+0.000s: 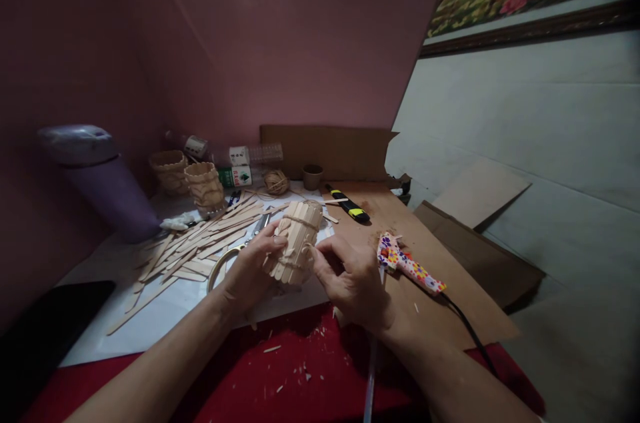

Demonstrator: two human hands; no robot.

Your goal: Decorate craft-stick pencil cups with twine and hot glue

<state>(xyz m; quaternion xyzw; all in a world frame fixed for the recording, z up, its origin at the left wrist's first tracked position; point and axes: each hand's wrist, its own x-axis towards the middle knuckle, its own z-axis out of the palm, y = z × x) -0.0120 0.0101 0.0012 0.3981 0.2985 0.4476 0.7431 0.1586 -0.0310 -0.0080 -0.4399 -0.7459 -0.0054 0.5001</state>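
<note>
Tilted in front of me is a small barrel-shaped cup of craft sticks (pixel 295 244), banded with twine near its top and bottom. My left hand (pixel 256 260) grips it from the left, thumb on the near wall. At its right side, my right hand (pixel 345 273) pinches with thumb and forefinger at a curled bit of twine (pixel 307 250) against the wall. Scissors (pixel 225 263) lie partly hidden behind my left hand. Many loose craft sticks (pixel 190 253) are spread on white paper to the left.
A flower-patterned glue gun (pixel 410 266) with a cord lies on cardboard (pixel 450 303) at right, near a black-yellow utility knife (pixel 350 204). Behind stand two stick cups (pixel 205 186), a twine ball (pixel 276 182), a small brown pot (pixel 313 176) and plastic bottles (pixel 265 153). A purple tumbler (pixel 107 190) leans left.
</note>
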